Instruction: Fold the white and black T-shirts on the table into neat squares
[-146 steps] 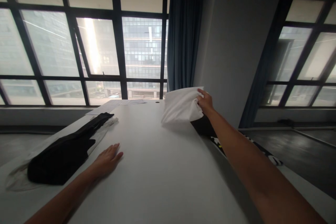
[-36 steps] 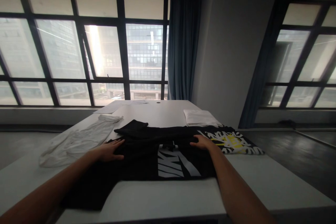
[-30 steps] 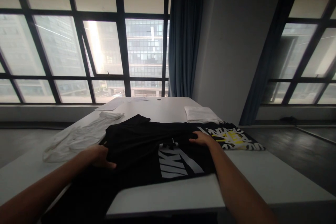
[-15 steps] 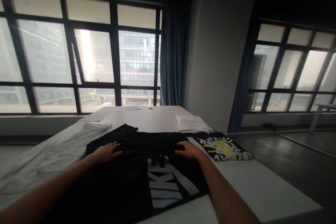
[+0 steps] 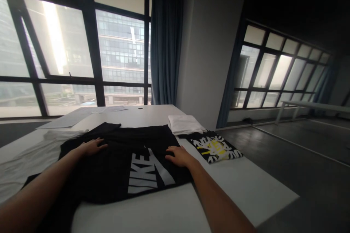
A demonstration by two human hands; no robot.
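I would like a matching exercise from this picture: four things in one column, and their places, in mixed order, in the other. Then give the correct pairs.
Things
1. Left hand
2. Folded white cloth
3. Right hand
4. Paper sheets

Places
A. On the black shirt, right of its grey lettering
B. Near the far left corner of the table
C. On the black shirt, left of its grey lettering
D. Just behind the yellow-and-white printed garment

Pairs: 1-C, 2-D, 3-A, 4-B

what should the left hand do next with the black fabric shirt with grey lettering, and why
Probably an outward smoothing stroke with the left hand: it lies open on the black fabric shirt with grey lettering, whose left part spreads unevenly beneath the left forearm, while the right hand rests near its right edge.
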